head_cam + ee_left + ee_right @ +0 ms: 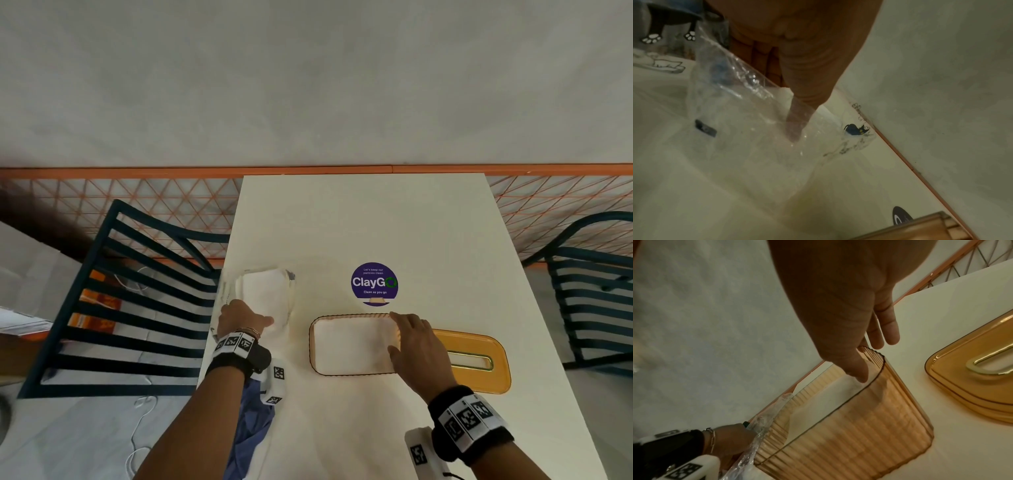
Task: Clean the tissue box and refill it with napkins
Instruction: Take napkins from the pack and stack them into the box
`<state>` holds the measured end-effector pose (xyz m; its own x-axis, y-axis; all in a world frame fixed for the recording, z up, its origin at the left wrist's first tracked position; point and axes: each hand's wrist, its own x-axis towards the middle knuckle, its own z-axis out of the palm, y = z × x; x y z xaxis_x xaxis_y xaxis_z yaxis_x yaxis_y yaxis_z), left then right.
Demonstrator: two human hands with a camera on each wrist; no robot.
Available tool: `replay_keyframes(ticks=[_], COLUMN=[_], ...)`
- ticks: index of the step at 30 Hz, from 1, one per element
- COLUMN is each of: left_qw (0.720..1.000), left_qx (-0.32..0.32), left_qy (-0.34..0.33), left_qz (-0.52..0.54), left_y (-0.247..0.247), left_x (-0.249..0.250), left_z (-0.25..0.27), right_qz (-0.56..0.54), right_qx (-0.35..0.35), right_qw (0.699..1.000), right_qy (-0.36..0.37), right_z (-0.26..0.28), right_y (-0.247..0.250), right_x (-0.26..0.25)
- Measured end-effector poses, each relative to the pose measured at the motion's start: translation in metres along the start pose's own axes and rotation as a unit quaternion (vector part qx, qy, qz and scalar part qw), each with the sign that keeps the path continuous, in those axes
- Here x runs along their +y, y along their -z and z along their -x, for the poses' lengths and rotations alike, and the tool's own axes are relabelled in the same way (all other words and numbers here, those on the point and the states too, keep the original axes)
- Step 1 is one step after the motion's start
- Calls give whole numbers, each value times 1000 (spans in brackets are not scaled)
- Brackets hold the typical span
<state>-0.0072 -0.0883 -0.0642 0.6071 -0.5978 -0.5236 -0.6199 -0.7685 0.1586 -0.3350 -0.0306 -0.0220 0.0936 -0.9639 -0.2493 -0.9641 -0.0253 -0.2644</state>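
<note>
The amber ribbed tissue box (311, 346) (859, 426) stands open on the white table (376, 219), with white napkins (352, 346) (830, 391) inside it. Its amber lid (479, 377) (972, 386) lies flat just to its right. My right hand (411, 339) (869, 353) hovers over the box's right end: the thumb touches the napkins inside and the straight fingers reach past the far rim. To the left lies a clear plastic napkin pack (267, 291) (756, 146) (764, 423). My left hand (245, 320) (795, 123) grips its near end, thumb inside the plastic.
A round purple ClayGo sign (374, 283) stands behind the box. Dark slatted chairs flank the table at left (120, 291) and right (592, 291). A blue cloth (253, 428) hangs at the table's near left edge. An orange grid partition (171, 212) runs behind.
</note>
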Motion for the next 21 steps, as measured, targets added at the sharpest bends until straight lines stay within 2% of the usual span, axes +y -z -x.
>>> replay_keyframes(ticks=[5, 8, 13, 15, 18, 21], left_qw=[997, 992, 970, 961, 946, 930], left_qx=[-25, -34, 4, 35, 55, 19], left_qy=[8, -10, -65, -107, -209, -298], left_qz=[70, 123, 233, 253, 242, 215], left_y=[-3, -4, 10, 23, 46, 62], left_x=[-2, -8, -12, -12, -11, -5], left_z=[-5, -5, 15, 31, 65, 100], right_qz=[-11, -19, -57, -85, -127, -174], right_qx=[-3, -1, 30, 40, 24, -1], right_qw=[1000, 1000, 998, 995, 990, 982], right_qy=[2, 3, 11, 29, 61, 76], right_z=[0, 1, 3, 3, 0, -1], right_y=[2, 4, 12, 18, 28, 36], right_x=[2, 3, 1, -3, -13, -21])
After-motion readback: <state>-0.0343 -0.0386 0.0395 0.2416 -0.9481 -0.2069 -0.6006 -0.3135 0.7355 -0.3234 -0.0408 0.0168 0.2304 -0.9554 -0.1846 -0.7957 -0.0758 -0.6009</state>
